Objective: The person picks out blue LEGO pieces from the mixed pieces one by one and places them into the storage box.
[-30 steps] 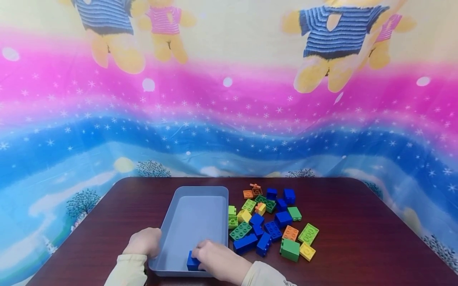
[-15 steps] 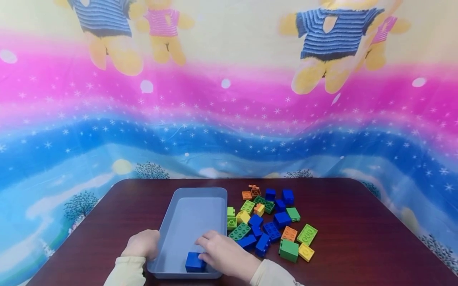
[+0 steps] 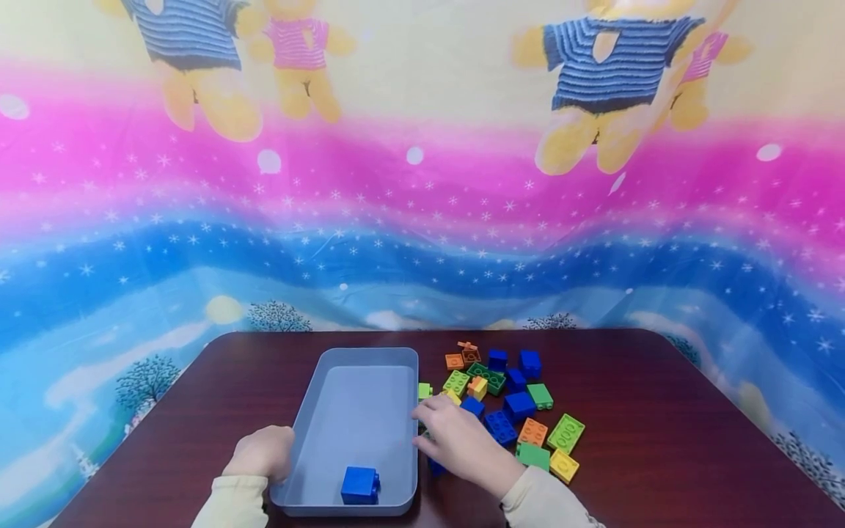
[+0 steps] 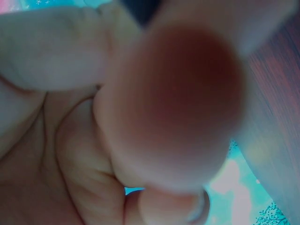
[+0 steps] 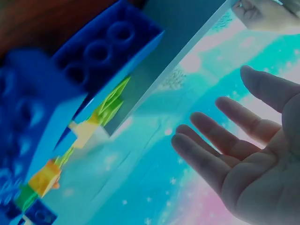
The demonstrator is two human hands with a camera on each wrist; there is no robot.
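Note:
A grey-blue tray lies on the table, with one blue building brick near its front end. My left hand grips the tray's left side, its fingers curled at the wall; the left wrist view shows the curled fingers blurred at close range. My right hand hovers at the tray's right rim, over the loose bricks, and holds nothing. In the right wrist view its fingers are spread and relaxed, with a long blue brick nearby. Some bricks are hidden under this hand in the head view.
Loose bricks in blue, green, orange and yellow lie scattered right of the tray, among them a green brick, a yellow brick and a lime brick. A patterned curtain hangs behind the dark wooden table.
My right hand has let go of the blue brick in the tray and moved right, out over the loose bricks. My left hand has stayed at the tray's left side.

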